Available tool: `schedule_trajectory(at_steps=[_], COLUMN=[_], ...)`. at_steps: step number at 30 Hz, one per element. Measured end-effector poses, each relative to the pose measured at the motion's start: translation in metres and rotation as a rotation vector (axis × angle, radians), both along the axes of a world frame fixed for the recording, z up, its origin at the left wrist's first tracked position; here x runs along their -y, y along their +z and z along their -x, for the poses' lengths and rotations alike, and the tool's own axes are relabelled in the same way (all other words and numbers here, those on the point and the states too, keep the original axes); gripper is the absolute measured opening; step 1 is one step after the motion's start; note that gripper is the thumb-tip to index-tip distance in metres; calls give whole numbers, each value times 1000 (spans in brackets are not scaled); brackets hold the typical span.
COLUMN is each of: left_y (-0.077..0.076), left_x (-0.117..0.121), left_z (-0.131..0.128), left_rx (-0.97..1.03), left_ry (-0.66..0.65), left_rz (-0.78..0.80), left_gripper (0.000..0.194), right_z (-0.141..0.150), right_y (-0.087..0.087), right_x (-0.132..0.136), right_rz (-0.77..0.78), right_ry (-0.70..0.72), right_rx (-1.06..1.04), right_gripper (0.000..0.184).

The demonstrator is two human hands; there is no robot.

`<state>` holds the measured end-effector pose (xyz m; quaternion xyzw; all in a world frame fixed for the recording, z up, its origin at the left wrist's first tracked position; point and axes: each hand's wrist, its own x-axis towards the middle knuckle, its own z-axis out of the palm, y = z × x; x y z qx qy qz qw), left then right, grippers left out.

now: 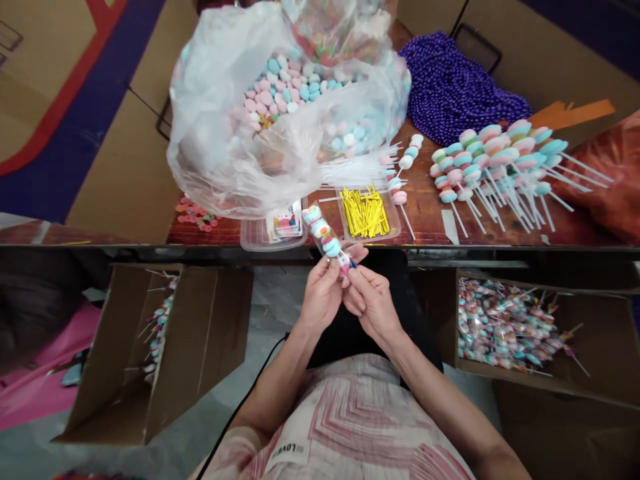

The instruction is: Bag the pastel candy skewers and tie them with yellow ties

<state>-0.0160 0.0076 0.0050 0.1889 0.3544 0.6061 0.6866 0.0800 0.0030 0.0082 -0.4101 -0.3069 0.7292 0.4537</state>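
Between my two hands is a candy skewer in a clear wrapper (326, 235), tilted with its top towards the upper left, just in front of the table edge. My left hand (321, 290) pinches the wrapper below the lowest blue candy. Fingers of my right hand (371, 293) close on the wrapper's lower end, where a small pink and blue printed part shows. Beyond the hands stands a clear tray of yellow twist ties (366, 212). Left of it, another clear tray (253, 233) holds small printed cards (285, 223).
An open plastic bag (210, 133) of pastel candies stands at the back. Unwrapped candy skewers (493, 157) are piled at right, near purple cord (455, 87). White sticks (350, 172) lie behind the trays. Cardboard boxes with wrapped skewers flank me: left box (220, 327), right box (607, 337).
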Motion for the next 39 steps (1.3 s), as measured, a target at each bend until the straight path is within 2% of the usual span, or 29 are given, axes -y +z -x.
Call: schedule_trajectory(at_steps=[2,3,5,7,9,10,11,13,17,21,25,28,30,32,35,39], left_y=[2,3,3,2,3,3,3,3,1,-2,-4,-5,-5,-6,-10,-16], left_x=[-3,-4,-6,-7,-8,-8,-8,-9,-10,-13,-17,-21,-22,-21,-18,-12], left_z=[8,11,15,16,16,15,14,12,11,12,13,11,8,3,-4,-10], left_rx=[50,62,66,37,-1,-16,-27,-42,-44,-58,-74,-63,-84,-131,-216,-345], left_ry=[31,53,103,136,134,125,114,102,138,176,173,171,172,185,207,163], left_rz=[-2,-10,-22,-12,9,19,25,33,51,60,81,96,91,81,68,23], left_gripper=[30,28,27,26,27,28,29,30,24,30,32,33,32,28,22,15], right_z=[-6,-12,-24,-34,-39,-40,-40,-39,-39,-44,-50,-50,-44,-37,-25,-20], right_y=[6,10,18,26,31,32,33,33,31,28,26,26,25,22,12,0], right_x=[-6,-11,-26,-49,-75,-87,-99,-119,-135,-138,-135,-118,-98,-74,-44,-30], right_rz=[-89,-185,-453,-677,-750,-755,-754,-757,-789,-799,-776,-781,-746,-680,-583,-378], right_ry=[151,238,365,340,278,301,347,440,515,484,220,6,-46,-15,70,-19], right_rx=[120,247,607,1039,1448,1603,1710,1784,1752,1727,1558,1251,963,733,636,549], right_gripper=[39,39,36,27,22,22,22,19,17,19,11,13,13,12,13,19])
